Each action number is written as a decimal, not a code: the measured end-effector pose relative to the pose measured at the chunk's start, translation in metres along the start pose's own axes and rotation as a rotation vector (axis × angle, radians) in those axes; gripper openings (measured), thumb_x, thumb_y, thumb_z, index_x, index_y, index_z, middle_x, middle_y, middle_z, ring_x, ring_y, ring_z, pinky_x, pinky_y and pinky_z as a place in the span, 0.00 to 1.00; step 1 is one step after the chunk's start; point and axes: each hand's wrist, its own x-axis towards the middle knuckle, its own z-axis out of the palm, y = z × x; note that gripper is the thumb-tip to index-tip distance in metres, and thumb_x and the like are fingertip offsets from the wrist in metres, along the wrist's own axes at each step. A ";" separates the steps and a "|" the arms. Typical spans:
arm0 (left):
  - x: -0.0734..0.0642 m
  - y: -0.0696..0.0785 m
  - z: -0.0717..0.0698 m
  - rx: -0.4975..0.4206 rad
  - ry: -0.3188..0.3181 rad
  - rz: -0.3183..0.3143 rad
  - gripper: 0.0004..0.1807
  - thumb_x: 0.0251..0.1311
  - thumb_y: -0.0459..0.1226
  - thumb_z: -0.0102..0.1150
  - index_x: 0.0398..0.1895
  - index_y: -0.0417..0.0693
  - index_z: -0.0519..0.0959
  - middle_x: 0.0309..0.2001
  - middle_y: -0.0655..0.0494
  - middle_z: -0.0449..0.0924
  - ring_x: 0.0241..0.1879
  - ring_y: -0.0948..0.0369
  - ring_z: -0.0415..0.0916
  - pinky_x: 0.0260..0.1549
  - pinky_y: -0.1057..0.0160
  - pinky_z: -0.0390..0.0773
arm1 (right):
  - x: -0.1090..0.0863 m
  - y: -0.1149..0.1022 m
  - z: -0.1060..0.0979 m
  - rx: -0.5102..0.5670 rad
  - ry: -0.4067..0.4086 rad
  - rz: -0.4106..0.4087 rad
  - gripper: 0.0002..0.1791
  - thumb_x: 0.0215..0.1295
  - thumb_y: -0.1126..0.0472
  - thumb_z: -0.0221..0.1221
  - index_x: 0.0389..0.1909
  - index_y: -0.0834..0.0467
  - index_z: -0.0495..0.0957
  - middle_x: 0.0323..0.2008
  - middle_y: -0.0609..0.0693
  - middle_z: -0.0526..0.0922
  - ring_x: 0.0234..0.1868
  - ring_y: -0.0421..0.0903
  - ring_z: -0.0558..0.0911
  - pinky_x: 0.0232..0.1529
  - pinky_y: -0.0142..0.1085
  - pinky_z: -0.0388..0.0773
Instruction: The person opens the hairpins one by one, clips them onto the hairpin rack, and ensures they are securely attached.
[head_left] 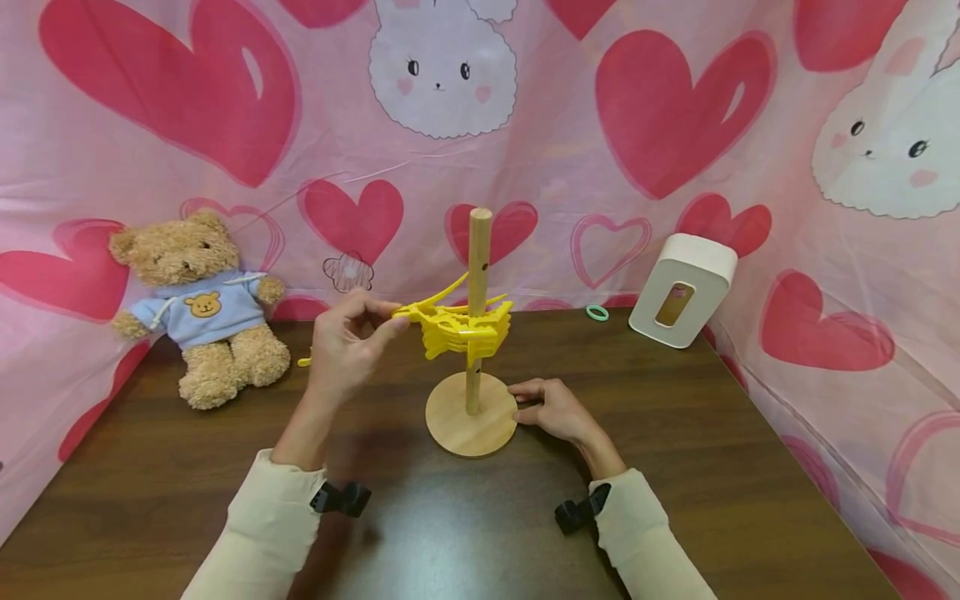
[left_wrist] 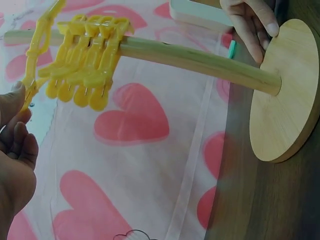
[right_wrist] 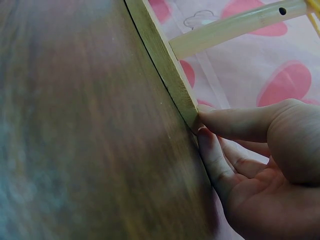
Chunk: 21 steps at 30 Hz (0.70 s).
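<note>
A wooden stand has an upright round pole (head_left: 477, 283) with small dark holes and a flat round base (head_left: 453, 425) on the table. Thumb and fingers of my left hand (head_left: 347, 337) pinch one end of a yellow plastic clip hanger (head_left: 463, 333), at about mid-height of the pole. Several clips (left_wrist: 97, 97) with metal springs sit bunched in a row against the pole in the left wrist view. At the right edge of the base, my right hand (head_left: 553, 408) grips the rim, thumb on top, as the right wrist view shows up close (right_wrist: 235, 130).
A teddy bear (head_left: 213, 312) in a blue top sits at the back left of the dark wooden table (head_left: 465, 533). Toward the back right are a teal ring (head_left: 597, 312) and a white box (head_left: 645, 304) with an oval window. Pink patterned cloth (head_left: 547, 167) hangs behind.
</note>
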 end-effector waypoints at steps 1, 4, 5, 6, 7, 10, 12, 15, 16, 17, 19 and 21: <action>0.000 0.000 0.001 0.002 -0.002 -0.003 0.08 0.50 0.18 0.71 0.33 0.29 0.83 0.30 0.49 0.80 0.27 0.63 0.69 0.24 0.73 0.70 | 0.000 0.000 0.000 -0.002 0.000 0.001 0.23 0.61 0.71 0.66 0.58 0.70 0.80 0.53 0.62 0.83 0.52 0.55 0.79 0.52 0.45 0.78; 0.001 0.002 0.003 0.007 -0.008 -0.005 0.07 0.50 0.19 0.71 0.33 0.30 0.84 0.30 0.48 0.79 0.26 0.62 0.68 0.24 0.73 0.69 | 0.000 -0.001 0.000 0.000 0.000 0.004 0.22 0.61 0.71 0.65 0.58 0.70 0.80 0.53 0.62 0.82 0.53 0.55 0.79 0.53 0.46 0.78; 0.001 0.003 0.004 0.011 -0.009 -0.005 0.07 0.50 0.19 0.71 0.32 0.30 0.84 0.30 0.47 0.79 0.26 0.62 0.68 0.24 0.73 0.69 | 0.000 -0.001 0.000 0.000 -0.001 0.004 0.22 0.61 0.71 0.65 0.58 0.70 0.80 0.53 0.62 0.82 0.53 0.56 0.79 0.53 0.46 0.78; 0.002 0.003 0.005 0.011 -0.010 -0.003 0.07 0.50 0.19 0.72 0.32 0.30 0.84 0.30 0.47 0.79 0.26 0.62 0.68 0.24 0.73 0.69 | 0.000 -0.001 0.000 0.001 -0.001 0.005 0.22 0.61 0.71 0.65 0.58 0.70 0.80 0.53 0.62 0.82 0.53 0.56 0.79 0.53 0.46 0.78; 0.002 0.004 0.005 0.012 -0.011 0.003 0.07 0.50 0.19 0.72 0.32 0.31 0.84 0.30 0.46 0.78 0.26 0.62 0.68 0.24 0.73 0.69 | 0.000 -0.001 0.000 0.002 -0.001 0.007 0.22 0.61 0.71 0.65 0.58 0.70 0.80 0.53 0.62 0.82 0.53 0.56 0.79 0.53 0.47 0.78; 0.005 0.005 0.009 0.015 -0.014 0.027 0.08 0.49 0.19 0.72 0.32 0.30 0.83 0.29 0.44 0.78 0.26 0.62 0.68 0.25 0.72 0.70 | 0.000 -0.001 0.000 0.003 -0.004 0.005 0.22 0.61 0.70 0.66 0.58 0.70 0.80 0.53 0.62 0.82 0.53 0.56 0.80 0.53 0.47 0.78; 0.006 0.006 0.012 0.018 -0.016 0.046 0.08 0.49 0.19 0.72 0.32 0.30 0.83 0.29 0.43 0.78 0.26 0.62 0.68 0.26 0.73 0.71 | 0.000 0.000 0.001 0.004 -0.004 0.002 0.23 0.61 0.70 0.66 0.58 0.70 0.80 0.53 0.62 0.82 0.53 0.56 0.80 0.53 0.47 0.78; 0.008 0.007 0.016 0.021 -0.022 0.065 0.08 0.49 0.19 0.72 0.31 0.29 0.83 0.27 0.43 0.77 0.26 0.63 0.68 0.27 0.72 0.72 | 0.000 0.001 0.001 0.010 -0.004 -0.002 0.23 0.61 0.70 0.67 0.58 0.70 0.80 0.53 0.62 0.82 0.52 0.56 0.80 0.52 0.47 0.79; 0.008 0.008 0.017 0.023 -0.025 0.069 0.08 0.49 0.19 0.72 0.31 0.29 0.83 0.27 0.44 0.76 0.26 0.63 0.68 0.27 0.72 0.72 | 0.000 0.001 0.001 0.012 -0.004 -0.002 0.23 0.61 0.70 0.67 0.58 0.70 0.80 0.52 0.62 0.83 0.52 0.56 0.80 0.52 0.47 0.79; 0.009 0.008 0.017 0.023 -0.029 0.071 0.07 0.49 0.19 0.72 0.31 0.29 0.83 0.27 0.44 0.76 0.26 0.63 0.68 0.27 0.73 0.72 | 0.000 0.001 0.001 0.014 -0.004 -0.003 0.23 0.61 0.70 0.67 0.57 0.70 0.80 0.52 0.62 0.83 0.52 0.56 0.80 0.52 0.47 0.79; 0.010 0.009 0.019 0.024 -0.042 0.076 0.08 0.49 0.19 0.72 0.31 0.29 0.83 0.27 0.45 0.75 0.27 0.62 0.68 0.27 0.72 0.72 | 0.001 0.002 0.001 0.013 -0.002 -0.004 0.23 0.60 0.70 0.67 0.57 0.70 0.80 0.52 0.62 0.83 0.52 0.56 0.80 0.52 0.47 0.79; 0.010 0.009 0.020 0.034 -0.055 0.079 0.08 0.50 0.20 0.72 0.32 0.30 0.83 0.27 0.46 0.75 0.27 0.61 0.69 0.27 0.72 0.73 | 0.001 0.002 0.001 0.009 -0.002 -0.005 0.23 0.60 0.70 0.67 0.57 0.70 0.80 0.52 0.62 0.83 0.52 0.56 0.80 0.52 0.47 0.78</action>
